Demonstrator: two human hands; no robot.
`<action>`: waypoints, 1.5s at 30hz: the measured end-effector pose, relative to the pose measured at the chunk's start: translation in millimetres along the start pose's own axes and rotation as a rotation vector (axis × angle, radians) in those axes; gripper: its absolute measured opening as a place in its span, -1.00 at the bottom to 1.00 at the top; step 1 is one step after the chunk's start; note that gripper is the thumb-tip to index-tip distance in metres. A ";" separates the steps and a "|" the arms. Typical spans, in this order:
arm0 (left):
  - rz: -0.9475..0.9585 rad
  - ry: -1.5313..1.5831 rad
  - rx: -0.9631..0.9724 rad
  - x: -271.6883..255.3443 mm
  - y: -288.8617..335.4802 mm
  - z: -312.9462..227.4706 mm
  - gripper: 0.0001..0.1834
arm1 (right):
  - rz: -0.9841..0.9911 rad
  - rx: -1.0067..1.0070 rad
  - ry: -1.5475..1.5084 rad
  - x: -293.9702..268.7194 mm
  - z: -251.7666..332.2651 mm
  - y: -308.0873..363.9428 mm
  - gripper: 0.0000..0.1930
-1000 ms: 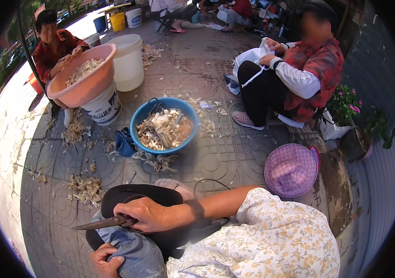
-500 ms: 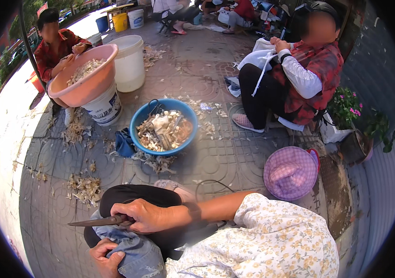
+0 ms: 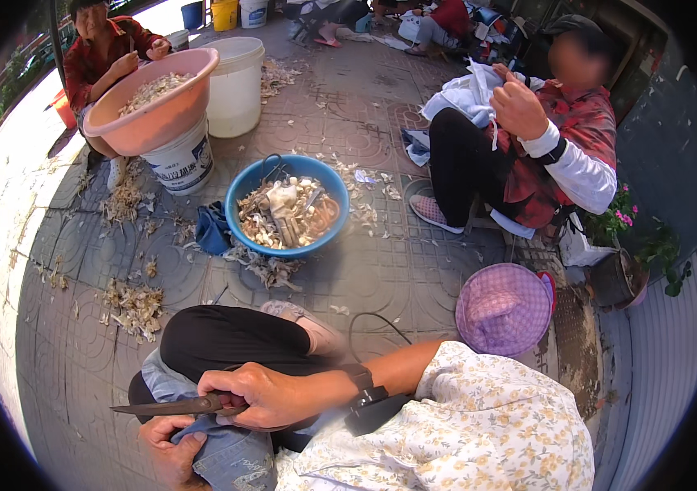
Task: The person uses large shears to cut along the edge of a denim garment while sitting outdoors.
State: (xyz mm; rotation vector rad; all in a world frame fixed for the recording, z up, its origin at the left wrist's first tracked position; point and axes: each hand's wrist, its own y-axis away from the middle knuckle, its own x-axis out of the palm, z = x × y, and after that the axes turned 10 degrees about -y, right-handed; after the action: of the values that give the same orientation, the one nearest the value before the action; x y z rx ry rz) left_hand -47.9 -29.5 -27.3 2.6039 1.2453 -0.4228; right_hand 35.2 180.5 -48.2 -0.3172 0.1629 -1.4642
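My right hand is closed around a pair of dark metal scissors, its blades together and pointing left. Just below the blades, my left hand grips a piece of blue denim that lies over my lap, its thumb resting on top of the cloth. Black trousers cover my bent leg, and the scissors pass in front of the denim. Ahead on the pavement stands a blue basin with garlic cloves, peelings and a pale glove in it.
A pink basin sits on a white bucket by one co-worker; a tall white bucket stands beside it. Another co-worker sits at right, holding white cloth. A checked purple hat and scattered peelings lie nearby.
The view has shifted slightly. My right hand with the scissors is a little lower, nearer my left hand. The co-worker at right has raised a hand from the white cloth.
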 end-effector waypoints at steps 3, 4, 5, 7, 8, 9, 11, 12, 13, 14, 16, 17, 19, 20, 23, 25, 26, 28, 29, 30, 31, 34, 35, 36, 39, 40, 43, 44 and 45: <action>0.082 0.026 -0.003 -0.3 2.4 -10.8 -0.81 | -0.026 0.046 -0.012 -0.3 5.5 -3.7 -0.67; 0.075 0.007 0.008 -2.8 2.5 -10.4 -0.81 | -0.020 0.044 -0.021 0.8 5.0 -5.1 -0.67; 0.075 -0.005 0.012 -2.0 3.5 -8.6 -0.81 | -0.019 0.054 -0.031 1.2 3.7 -3.3 -0.67; 0.058 -0.035 0.041 -0.9 4.1 -10.1 -0.81 | -0.027 0.017 -0.002 1.1 2.4 -1.9 -0.67; 0.058 -0.029 0.025 -1.2 4.6 -9.5 -0.81 | -0.027 -0.001 0.012 1.1 2.1 -1.5 -0.68; 0.059 -0.023 0.010 -1.5 5.3 -7.1 -0.81 | -0.030 0.002 0.010 1.3 2.2 -0.8 -0.68; 0.049 -0.026 0.019 -0.5 5.3 -5.2 -0.81 | -0.034 0.012 0.001 2.5 2.1 0.8 -0.68; 0.039 -0.036 0.045 0.6 5.0 -5.2 -0.81 | -0.029 0.010 0.011 3.0 1.6 0.7 -0.68; 0.030 -0.046 0.070 0.9 5.2 -5.3 -0.81 | -0.025 0.009 0.021 3.2 1.1 0.3 -0.68; 0.027 -0.043 0.074 1.5 5.2 -5.2 -0.81 | -0.023 0.009 0.033 2.6 0.9 0.5 -0.67; 0.023 -0.039 0.082 2.3 4.5 -4.9 -0.82 | -0.032 0.003 0.028 3.1 -0.2 1.3 -0.67; 0.026 -0.034 0.076 2.5 5.2 -4.1 -0.82 | -0.035 0.001 0.024 3.8 -1.1 1.9 -0.67; 0.034 -0.024 0.066 2.7 5.4 -2.8 -0.82 | -0.028 0.013 0.013 3.6 -1.7 2.3 -0.67; 0.025 -0.024 0.072 3.3 5.6 -3.7 -0.83 | -0.025 0.020 0.005 3.8 -2.0 2.0 -0.67; 0.014 -0.030 0.081 4.8 5.4 -5.1 -0.83 | -0.060 -0.013 -0.038 6.2 0.3 1.1 -0.69; 0.029 -0.040 0.068 3.1 5.5 -1.3 -0.83 | -0.064 -0.029 -0.028 5.9 -4.3 1.1 -0.69; 0.029 -0.029 0.060 3.3 5.8 -0.3 -0.83 | -0.064 -0.036 -0.023 5.9 -6.1 1.0 -0.69; 0.030 -0.006 0.043 3.9 5.9 1.3 -0.82 | -0.064 -0.047 -0.017 5.6 -6.1 0.9 -0.69; 0.034 -0.008 0.046 3.7 5.7 1.5 -0.82 | -0.063 -0.052 -0.014 5.4 -5.5 0.4 -0.69; 0.038 -0.010 0.048 3.4 5.4 1.5 -0.82 | -0.057 -0.033 -0.020 4.7 -4.3 0.0 -0.69; 0.043 -0.012 0.050 3.3 5.1 1.4 -0.82 | -0.052 -0.013 -0.026 3.8 -2.8 -0.1 -0.68; 0.036 -0.010 0.054 4.4 5.1 -1.0 -0.83 | -0.058 -0.017 -0.033 4.3 -4.1 -0.3 -0.68; 0.035 -0.010 0.049 4.2 5.1 -1.1 -0.83 | -0.066 -0.029 -0.034 5.1 -5.0 -0.2 -0.68; 0.034 -0.009 0.044 3.9 5.4 -0.9 -0.83 | -0.067 -0.033 -0.038 5.2 -5.1 -0.3 -0.68; 0.024 -0.014 0.078 5.9 4.9 -4.2 -0.83 | -0.069 -0.043 -0.040 5.1 -4.8 -0.4 -0.68; 0.018 -0.016 0.098 6.5 4.8 -5.4 -0.83 | -0.069 -0.044 -0.035 5.1 -4.4 -0.5 -0.68; 0.025 -0.008 0.078 5.9 5.2 -5.7 -0.83 | -0.073 -0.035 -0.028 4.8 -2.3 -0.2 -0.68; 0.028 -0.014 0.071 5.7 5.3 -5.8 -0.83 | -0.076 -0.029 -0.027 4.8 -1.8 0.1 -0.68; 0.032 -0.019 0.064 5.2 5.2 -5.9 -0.83 | -0.073 -0.031 -0.023 4.7 -2.8 0.0 -0.68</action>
State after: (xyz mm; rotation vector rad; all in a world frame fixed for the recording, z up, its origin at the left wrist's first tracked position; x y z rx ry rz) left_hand -39.7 -27.0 -23.2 2.6622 1.2013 -0.4884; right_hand 34.9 175.5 -50.4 -0.3679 0.1568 -1.5306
